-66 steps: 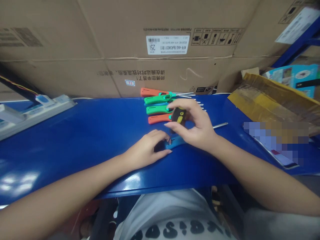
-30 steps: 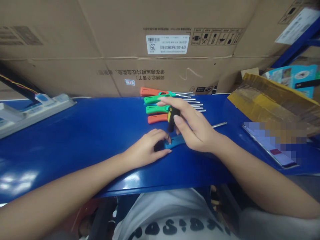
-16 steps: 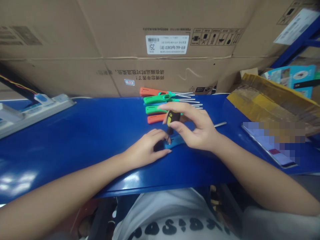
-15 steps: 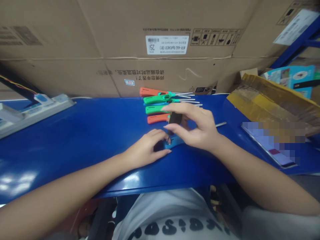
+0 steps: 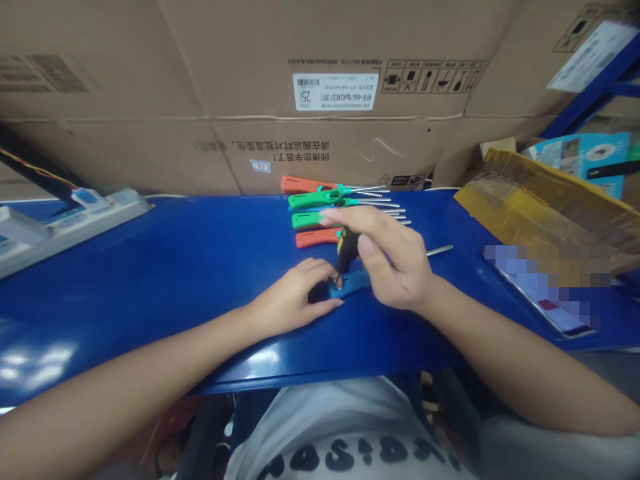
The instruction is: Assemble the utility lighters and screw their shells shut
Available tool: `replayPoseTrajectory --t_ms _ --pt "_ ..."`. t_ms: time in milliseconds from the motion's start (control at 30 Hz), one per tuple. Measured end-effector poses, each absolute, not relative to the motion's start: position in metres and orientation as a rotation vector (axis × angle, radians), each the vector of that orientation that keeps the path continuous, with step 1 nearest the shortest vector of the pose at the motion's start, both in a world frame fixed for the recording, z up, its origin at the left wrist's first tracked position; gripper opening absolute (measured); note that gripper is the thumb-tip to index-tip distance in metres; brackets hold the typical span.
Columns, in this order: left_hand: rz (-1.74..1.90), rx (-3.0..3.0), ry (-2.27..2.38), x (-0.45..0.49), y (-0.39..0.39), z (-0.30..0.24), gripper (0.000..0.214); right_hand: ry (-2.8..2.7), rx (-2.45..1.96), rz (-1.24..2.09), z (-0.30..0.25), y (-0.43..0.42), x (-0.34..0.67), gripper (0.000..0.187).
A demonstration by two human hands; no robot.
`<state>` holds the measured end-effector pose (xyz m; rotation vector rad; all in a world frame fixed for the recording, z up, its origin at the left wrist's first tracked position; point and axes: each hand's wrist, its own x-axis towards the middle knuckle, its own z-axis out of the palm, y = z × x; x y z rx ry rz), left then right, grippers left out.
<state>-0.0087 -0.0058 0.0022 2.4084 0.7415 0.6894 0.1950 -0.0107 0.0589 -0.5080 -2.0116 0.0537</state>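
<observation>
My right hand (image 5: 395,260) pinches a small black and yellow screwdriver (image 5: 347,248) upright between thumb and fingers. Its lower tip meets the end of a blue tool handle (image 5: 350,283), and the contact point is partly hidden. My left hand (image 5: 293,297) curls around that handle's end, resting on the table. A steel shaft (image 5: 440,251) sticks out to the right beyond my right hand, apparently from the same handle. Just beyond my fingers lies a row of screwdrivers, with orange (image 5: 315,237) and green (image 5: 306,220) handles among them and steel shafts pointing right.
The glossy blue table (image 5: 150,280) ends in a front edge near my body. A power strip (image 5: 65,223) lies at the left. A blurred tablet or phone (image 5: 540,287) and a yellow-taped package (image 5: 545,207) lie right. Cardboard boxes (image 5: 250,147) stand behind.
My right hand has rolled the black and yellow screwdriver between its fingers and stands it more upright on the blue handle. My left hand has not moved.
</observation>
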Motion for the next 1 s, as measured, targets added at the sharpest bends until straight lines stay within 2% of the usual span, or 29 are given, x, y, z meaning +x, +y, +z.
replayPoseTrajectory --t_ms 33,100,167,267,367,433,600,767,800,933,1000 --pt "0.684 2.403 0.741 -0.009 -0.006 0.003 0.017 -2.032 -0.541 0.178 0.060 -0.011 0.195 0.036" --pt "0.685 2.398 0.740 -0.008 -0.006 0.003 0.017 -2.014 -0.547 0.235 0.062 -0.013 0.194 0.030" --pt "0.698 2.404 0.743 -0.009 -0.006 0.003 0.019 -1.963 -0.499 0.009 0.064 -0.014 0.196 0.020" --pt "0.690 2.414 0.755 -0.009 -0.006 0.002 0.020 -1.948 -0.458 -0.234 0.064 -0.015 0.198 0.019" --pt "0.671 2.402 0.758 -0.009 -0.006 0.003 0.018 -2.033 -0.520 0.035 0.064 -0.015 0.197 0.032" --pt "0.679 2.400 0.754 -0.009 -0.006 0.003 0.017 -2.027 -0.533 0.146 0.063 -0.013 0.196 0.030" --pt "0.697 2.420 0.740 -0.009 -0.005 0.003 0.019 -1.925 -0.478 -0.191 0.064 -0.010 0.197 0.014" --pt "0.659 2.394 0.753 -0.008 -0.006 0.006 0.016 -2.080 -0.579 0.377 0.063 -0.005 0.203 0.032" --pt "0.657 2.391 0.755 -0.008 -0.006 0.006 0.016 -2.066 -0.586 0.366 0.062 -0.003 0.204 0.030" --pt "0.657 2.396 0.745 -0.008 -0.006 0.007 0.017 -1.963 -0.568 -0.013 0.059 0.000 0.206 0.023" --pt "0.646 2.393 0.742 -0.008 -0.006 0.007 0.017 -2.017 -0.580 0.109 0.061 -0.002 0.206 0.026"
